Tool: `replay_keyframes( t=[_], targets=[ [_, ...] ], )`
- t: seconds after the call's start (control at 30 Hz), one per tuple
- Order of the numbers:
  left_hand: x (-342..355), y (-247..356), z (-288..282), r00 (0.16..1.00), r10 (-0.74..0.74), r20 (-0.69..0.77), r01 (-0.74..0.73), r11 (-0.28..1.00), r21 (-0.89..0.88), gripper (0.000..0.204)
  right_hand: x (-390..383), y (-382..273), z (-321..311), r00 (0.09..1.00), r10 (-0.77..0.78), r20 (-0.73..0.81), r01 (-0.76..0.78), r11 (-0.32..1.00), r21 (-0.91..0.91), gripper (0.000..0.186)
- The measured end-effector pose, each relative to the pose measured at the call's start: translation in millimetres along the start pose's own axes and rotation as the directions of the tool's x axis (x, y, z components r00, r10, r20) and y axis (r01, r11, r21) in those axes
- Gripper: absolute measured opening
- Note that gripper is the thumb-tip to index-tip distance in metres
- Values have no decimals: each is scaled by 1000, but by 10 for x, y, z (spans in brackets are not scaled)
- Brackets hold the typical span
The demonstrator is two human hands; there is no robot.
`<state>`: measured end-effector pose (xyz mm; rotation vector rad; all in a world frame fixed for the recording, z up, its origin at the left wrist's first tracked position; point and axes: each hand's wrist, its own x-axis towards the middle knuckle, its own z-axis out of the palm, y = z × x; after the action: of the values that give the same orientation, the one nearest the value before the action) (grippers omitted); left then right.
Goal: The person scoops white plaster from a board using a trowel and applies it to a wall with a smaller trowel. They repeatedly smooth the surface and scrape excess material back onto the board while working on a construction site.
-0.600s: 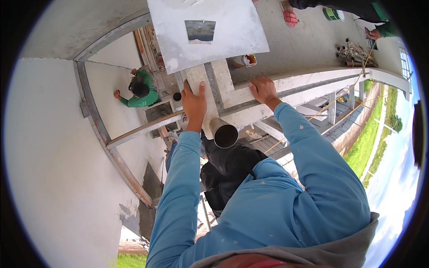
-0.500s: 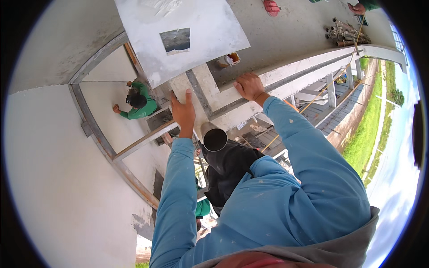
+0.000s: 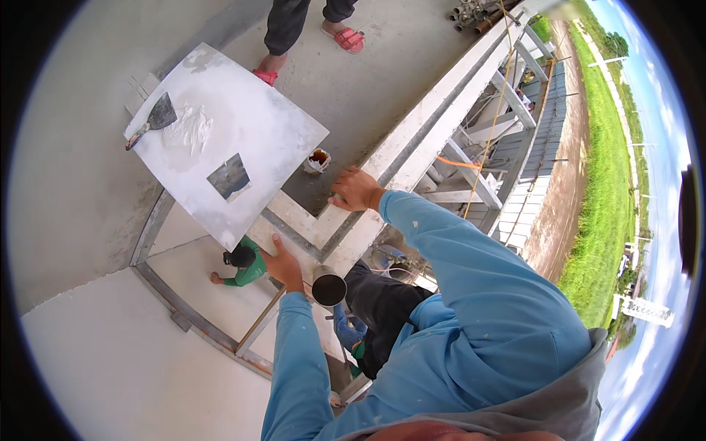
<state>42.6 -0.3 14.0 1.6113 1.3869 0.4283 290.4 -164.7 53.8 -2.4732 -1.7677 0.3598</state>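
My left hand lies on the outer side of a concrete ledge, thumb and fingers apart, holding nothing. Just below it stands an open-topped round pipe. My right hand is curled over the inner edge of the same ledge, gripping it; some fingertips are hidden. Ahead and to the left is a white board bearing a smear of white putty. A putty knife lies on its far left part, and a dark flat scraper blade lies nearer to me.
A stained small tub stands between board and ledge. Ahead stands a person in red sandals. Below left, a green-sleeved person works beneath a metal frame. A yellow rope crosses the right side, above a drop; pipes lie far off.
The view has swung, bringing the whole board, the putty knife and the person's legs into sight. My right hand stays on the ledge; my left stays at its outer side.
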Motion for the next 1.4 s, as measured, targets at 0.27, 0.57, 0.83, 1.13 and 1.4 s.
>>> replay_keyframes(
  t=[0.27,0.57,0.83,1.13,1.4],
  targets=[
    [-71,113,-38,997,17,-76,-13,998,61,82,-29,-61,25,999,31,26,-30,1000,-5,44],
    [-120,184,-115,993,-111,-29,114,987,111,78,34,-79,-101,978,-77,192,93,993,-77,39],
    [-11,110,-102,991,-97,-97,116,970,215,78,199,-40,-94,979,-201,-28,196,973,-121,42],
    [-33,61,-95,984,-175,-26,177,976,128,74,224,135,103,947,-246,208,233,969,83,38],
    [81,-60,-100,985,-171,22,166,972,165,80,410,136,-18,900,-284,330,186,936,299,39]
  ],
)
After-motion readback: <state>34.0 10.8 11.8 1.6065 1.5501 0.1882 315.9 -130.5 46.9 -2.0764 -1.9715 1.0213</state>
